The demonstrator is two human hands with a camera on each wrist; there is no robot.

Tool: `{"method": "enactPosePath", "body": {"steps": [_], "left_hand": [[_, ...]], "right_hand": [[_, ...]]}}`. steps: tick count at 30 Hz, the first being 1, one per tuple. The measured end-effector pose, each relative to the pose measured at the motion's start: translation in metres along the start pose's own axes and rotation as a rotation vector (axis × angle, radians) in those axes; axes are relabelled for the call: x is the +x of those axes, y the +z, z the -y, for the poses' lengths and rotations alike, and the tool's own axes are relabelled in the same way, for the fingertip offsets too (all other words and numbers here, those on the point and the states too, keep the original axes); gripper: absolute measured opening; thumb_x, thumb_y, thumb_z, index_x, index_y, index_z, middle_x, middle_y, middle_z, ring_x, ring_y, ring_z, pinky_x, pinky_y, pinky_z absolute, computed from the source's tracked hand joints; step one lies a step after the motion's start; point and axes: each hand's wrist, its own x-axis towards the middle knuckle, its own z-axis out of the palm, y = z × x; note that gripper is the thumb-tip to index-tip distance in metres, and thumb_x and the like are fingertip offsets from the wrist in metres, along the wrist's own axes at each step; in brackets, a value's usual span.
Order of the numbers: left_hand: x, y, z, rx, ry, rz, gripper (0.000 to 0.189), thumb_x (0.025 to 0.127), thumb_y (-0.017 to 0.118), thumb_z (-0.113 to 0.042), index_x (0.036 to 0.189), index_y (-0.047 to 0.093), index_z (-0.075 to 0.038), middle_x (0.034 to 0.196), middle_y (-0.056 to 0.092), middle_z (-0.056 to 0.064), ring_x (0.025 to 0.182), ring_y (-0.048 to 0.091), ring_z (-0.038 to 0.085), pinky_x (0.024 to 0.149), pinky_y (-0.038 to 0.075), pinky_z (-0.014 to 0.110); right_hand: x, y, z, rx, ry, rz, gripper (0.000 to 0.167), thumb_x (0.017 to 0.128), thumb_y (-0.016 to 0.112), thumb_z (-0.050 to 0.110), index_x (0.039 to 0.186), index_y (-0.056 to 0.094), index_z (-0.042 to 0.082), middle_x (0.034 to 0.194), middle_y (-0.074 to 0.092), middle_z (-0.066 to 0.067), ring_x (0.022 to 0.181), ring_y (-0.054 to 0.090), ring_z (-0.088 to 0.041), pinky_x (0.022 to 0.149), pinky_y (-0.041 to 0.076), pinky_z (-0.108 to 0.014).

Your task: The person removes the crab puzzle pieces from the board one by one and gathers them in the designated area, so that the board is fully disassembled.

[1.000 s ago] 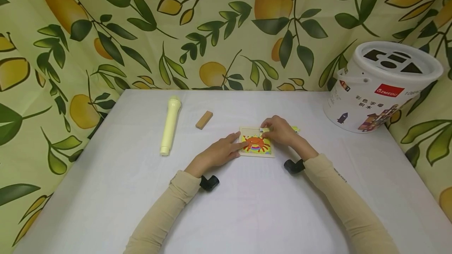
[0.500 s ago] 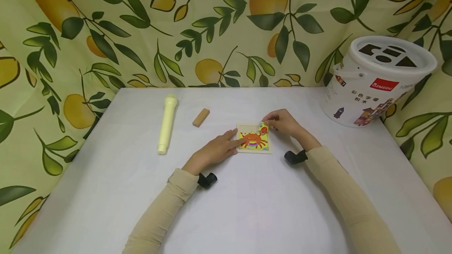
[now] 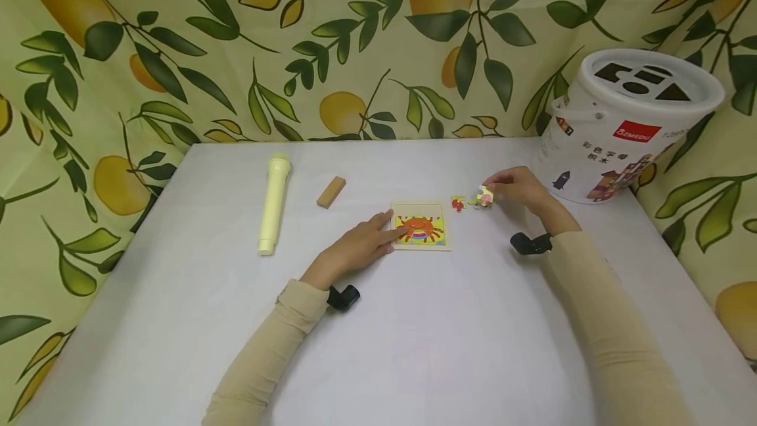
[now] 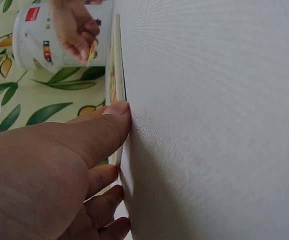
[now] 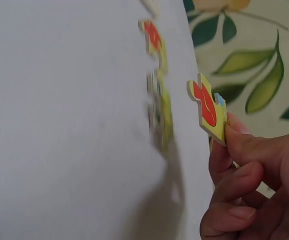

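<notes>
A small square puzzle tray [image 3: 421, 247] with an orange crab picture lies mid-table; its top strip shows bare wood. My left hand [image 3: 361, 245] rests on its left side, a finger on the crab. In the left wrist view the thumb [image 4: 115, 117] touches the tray's edge. Right of the tray, my right hand [image 3: 520, 190] pinches a yellow puzzle piece [image 5: 207, 107] with a red shape between thumb and fingers, just above the table. A loose red-and-yellow piece [image 3: 458, 202] lies between tray and hand. Below the held piece, something yellow-green is blurred in the right wrist view.
A pale yellow stick [image 3: 274, 206] and a small wooden block [image 3: 331, 192] lie left of the tray. At the back right stands a white bucket [image 3: 627, 130] with shaped holes in its lid. A lemon-print curtain [image 3: 343, 38] hangs behind the white table [image 3: 408, 334].
My right hand has moved from the tray's upper right corner rightwards, with a piece pinched now. A loose red-and-yellow piece now shows beside the tray. My left hand stays on the tray.
</notes>
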Motion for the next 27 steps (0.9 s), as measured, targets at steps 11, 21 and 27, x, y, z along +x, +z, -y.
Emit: {"method": "enactPosePath", "body": {"steps": [11,21,27], "left_hand": [[-0.003,-0.003,0.000,0.005,0.004,-0.004,0.047,0.096,0.049,-0.024,0.141,0.037,-0.027,0.152,0.022,0.013,0.138,0.027,0.028,0.107,0.031,0.046],[-0.003,-0.002,-0.001,-0.018,0.014,-0.002,0.046,0.096,0.049,-0.024,0.140,0.039,-0.027,0.153,0.020,0.014,0.140,0.023,0.027,0.110,0.028,0.046],[-0.003,-0.001,-0.001,-0.086,0.013,0.000,0.045,0.096,0.049,-0.021,0.139,0.040,-0.028,0.153,0.019,0.014,0.140,0.021,0.026,0.110,0.026,0.046]], "right_hand": [[0.000,-0.013,-0.031,-0.098,0.015,0.019,0.034,0.093,0.054,0.020,0.114,0.059,-0.006,0.116,0.055,-0.025,0.104,0.046,-0.031,0.090,0.038,-0.043],[-0.003,-0.007,-0.025,-0.201,-0.038,-0.064,0.026,0.092,0.055,0.014,0.105,0.063,-0.006,0.104,0.060,-0.024,0.094,0.050,-0.032,0.080,0.041,-0.043],[-0.010,-0.002,-0.018,-0.202,-0.046,-0.116,0.025,0.092,0.052,0.012,0.106,0.062,-0.005,0.106,0.059,-0.024,0.093,0.050,-0.032,0.076,0.043,-0.042]]}}
